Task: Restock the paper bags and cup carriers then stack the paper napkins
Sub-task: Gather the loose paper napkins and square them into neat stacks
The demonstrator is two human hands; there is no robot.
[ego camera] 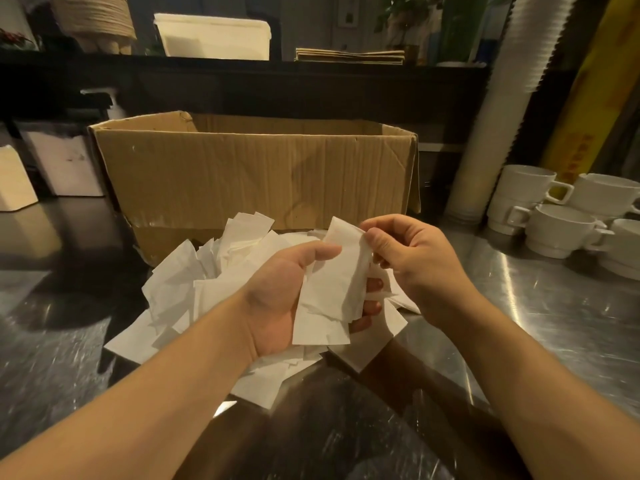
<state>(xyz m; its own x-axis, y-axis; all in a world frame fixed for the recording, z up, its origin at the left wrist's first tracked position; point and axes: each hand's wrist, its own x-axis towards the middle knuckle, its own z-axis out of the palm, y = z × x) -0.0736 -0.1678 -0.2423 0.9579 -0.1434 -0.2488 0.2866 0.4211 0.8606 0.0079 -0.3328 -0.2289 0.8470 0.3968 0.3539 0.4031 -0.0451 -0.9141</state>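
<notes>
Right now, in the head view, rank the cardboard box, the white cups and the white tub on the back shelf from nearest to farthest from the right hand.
Measured from the right hand:
1. White cups: on the steel counter just to its right.
2. Cardboard box: behind the napkins, ahead and to the left.
3. White tub: up on the back shelf, far left.

We see the left hand (277,299) cupping a small stack of napkins (329,306) – the right hand (412,258) pinches its top edge. Loose napkins (180,289) litter the steel bench (554,306) near a cardboard box (256,171); white cups (557,230) stand right.
</notes>
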